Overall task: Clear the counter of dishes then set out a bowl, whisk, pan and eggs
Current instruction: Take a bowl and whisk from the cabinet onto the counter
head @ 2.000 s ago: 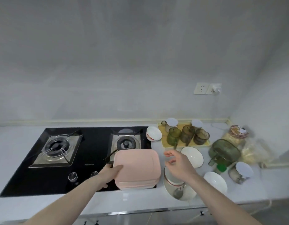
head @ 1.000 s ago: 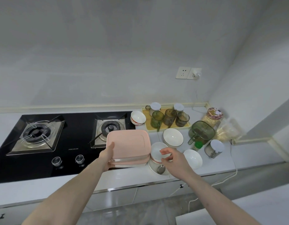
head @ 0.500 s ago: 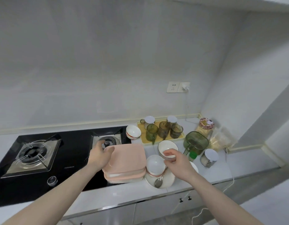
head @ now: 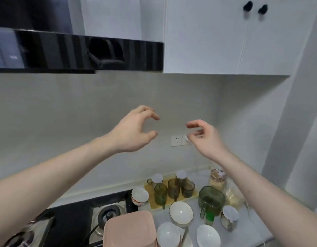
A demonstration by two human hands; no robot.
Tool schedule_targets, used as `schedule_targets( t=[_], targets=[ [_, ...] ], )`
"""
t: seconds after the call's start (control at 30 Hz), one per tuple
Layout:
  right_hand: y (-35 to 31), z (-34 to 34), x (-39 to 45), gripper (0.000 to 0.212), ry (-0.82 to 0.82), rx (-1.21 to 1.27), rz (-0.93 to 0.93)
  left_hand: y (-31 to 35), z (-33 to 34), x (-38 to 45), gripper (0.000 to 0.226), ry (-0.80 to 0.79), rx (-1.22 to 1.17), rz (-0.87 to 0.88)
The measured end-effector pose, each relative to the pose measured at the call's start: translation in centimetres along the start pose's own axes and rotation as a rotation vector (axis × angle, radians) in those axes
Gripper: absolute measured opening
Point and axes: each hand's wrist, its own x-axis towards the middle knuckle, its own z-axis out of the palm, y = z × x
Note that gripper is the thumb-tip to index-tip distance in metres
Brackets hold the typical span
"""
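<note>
Dishes crowd the counter (head: 257,234), so by my reading the clearing has barely begun: white bowls (head: 181,212), green glass cups (head: 173,188) on a yellow tray (head: 194,194), a green jug (head: 211,199), lidded jars (head: 229,217) and a stack of pink square plates (head: 130,229) all sit there, the stack partly over the stove (head: 70,218). No whisk, pan or eggs show, so the setting-out is all left to do. The pink stack lies flat, squarish, with no clear long axis. Both hands are raised in front of the wall, apart, holding nothing: the left hand (head: 132,131) and right hand (head: 205,137) each have loosely curved fingers, below the closed upper cabinet (head: 225,41).
</note>
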Motion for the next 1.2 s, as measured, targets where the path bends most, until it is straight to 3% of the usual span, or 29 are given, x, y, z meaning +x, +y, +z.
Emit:
schedule_targets(
  t=[0.2,0.37,0.6,0.83,0.97,1.2],
  targets=[
    [-5.4,-6.2,4.8,0.028,0.241,-0.001,-0.205,4.4,-4.7,7.2,0.042,0.130,0.174,0.196],
    [-8.2,-12.0,9.0,0.032,0.383,-0.031,-0.324,9.3,-7.3,13.2,0.042,0.208,0.467,0.378],
    [-9.2,-19.3,16.3,0.045,0.624,-0.078,-0.339,14.9,-8.2,22.0,0.045,0.261,0.555,0.411],
    [-6.7,-23.0,22.2,0.070,0.520,-0.304,-0.085,18.2,-7.7,29.5,0.063,0.262,0.571,0.287],
    [-4.5,-23.3,24.0,0.070,0.375,-0.377,0.002,19.5,-6.6,32.1,0.067,0.267,0.571,0.253],
    [-3.3,-22.3,25.0,0.071,0.377,-0.410,0.007,20.7,-4.9,35.1,0.074,0.258,0.559,0.252]
  ],
)
